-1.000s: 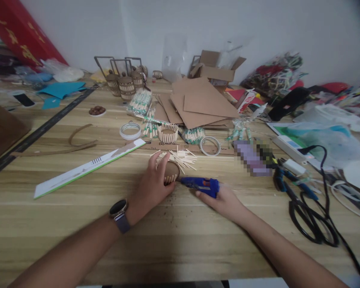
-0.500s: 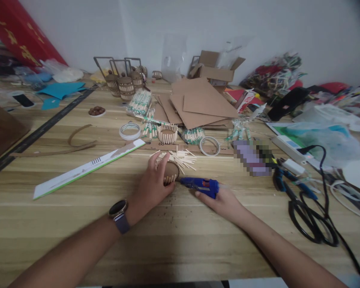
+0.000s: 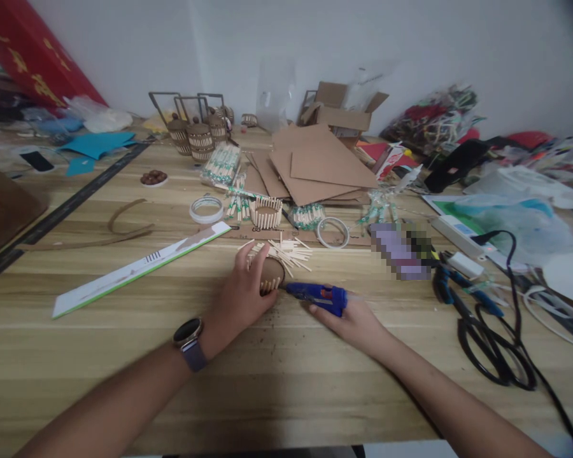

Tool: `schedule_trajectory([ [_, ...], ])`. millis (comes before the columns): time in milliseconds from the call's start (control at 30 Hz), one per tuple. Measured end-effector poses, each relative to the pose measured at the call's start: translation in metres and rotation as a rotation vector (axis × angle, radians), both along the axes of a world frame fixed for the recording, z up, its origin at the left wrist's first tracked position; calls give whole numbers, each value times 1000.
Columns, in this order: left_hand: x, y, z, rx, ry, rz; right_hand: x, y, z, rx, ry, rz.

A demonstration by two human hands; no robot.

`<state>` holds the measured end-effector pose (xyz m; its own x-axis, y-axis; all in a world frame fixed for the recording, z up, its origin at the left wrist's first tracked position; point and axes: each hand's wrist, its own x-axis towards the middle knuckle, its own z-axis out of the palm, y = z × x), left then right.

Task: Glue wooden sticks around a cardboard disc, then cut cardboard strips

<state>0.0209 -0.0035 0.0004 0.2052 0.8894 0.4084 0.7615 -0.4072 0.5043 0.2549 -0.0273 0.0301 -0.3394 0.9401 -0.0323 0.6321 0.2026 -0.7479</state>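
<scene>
My left hand (image 3: 246,280) curls around a round cardboard piece (image 3: 273,270) edged with short wooden sticks, thumb and fingers gripping its side; the hand hides much of it. In my right hand (image 3: 358,321) is a blue glue gun (image 3: 319,296), its nozzle pointing left at the rim of the cardboard piece. Whether the tip touches cannot be made out. Just behind lies a loose pile of thin wooden sticks (image 3: 293,253). Farther back stands a ring of upright sticks (image 3: 267,214) on a cardboard base.
A roll of tape (image 3: 206,208) and another tape ring (image 3: 333,233) flank the stick ring. A white-and-green strip (image 3: 141,270) lies at left, cardboard sheets (image 3: 319,165) behind. Small lidded buckets (image 3: 200,140) stand at the back. Scissors (image 3: 487,346) and cables are at right.
Almost nothing differs. Both hands keep their places, with the glue gun still pointing at the cardboard piece; the view has shifted very slightly.
</scene>
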Motion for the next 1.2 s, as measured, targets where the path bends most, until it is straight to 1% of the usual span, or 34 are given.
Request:
schedule_trajectory([
  [133,0,0,0,-6,-1,0,0,-1,-5,33,-4,-4],
  [200,-1,0,0,-7,-1,-10,-1,-1,-6,66,-7,-40],
  [300,-1,0,-1,-2,-13,-20,0,0,-2,103,9,-122],
  [367,-1,1,-2,2,-20,-18,4,1,4,67,40,-125],
  [400,0,1,-3,5,-22,-14,8,1,7,6,65,-118],
  [433,0,1,-3,7,-21,-9,11,1,11,-89,100,-108],
  [533,0,1,-3,7,-17,-7,21,3,21,-484,229,-57],
  [600,-1,0,-3,1,-16,-16,25,4,25,-698,274,9],
  [633,-1,0,-3,-2,-15,-18,25,6,26,-771,273,54],
  [700,-1,0,-4,-1,-11,-15,23,9,27,-858,236,149],
  [733,-1,0,-4,2,-10,-12,22,11,28,-855,195,195],
  [767,-1,0,-4,6,-10,-10,21,14,29,-804,134,233],
  [800,-1,0,-4,9,-12,-10,20,15,30,-703,49,256],
  [900,-1,0,-3,8,-23,-9,18,21,40,-298,-279,257],
  [933,-1,0,-3,5,-26,-8,17,22,44,-207,-387,252],
  [1000,0,0,-2,2,-28,-6,14,28,52,-137,-570,261],
  [1067,0,0,-2,-3,-26,-5,9,35,58,-112,-682,270],
  [1133,0,0,-2,-11,-24,-6,1,45,61,-55,-720,237],
  [1200,0,0,-3,-10,-27,-8,-10,57,59,28,-725,164],
])
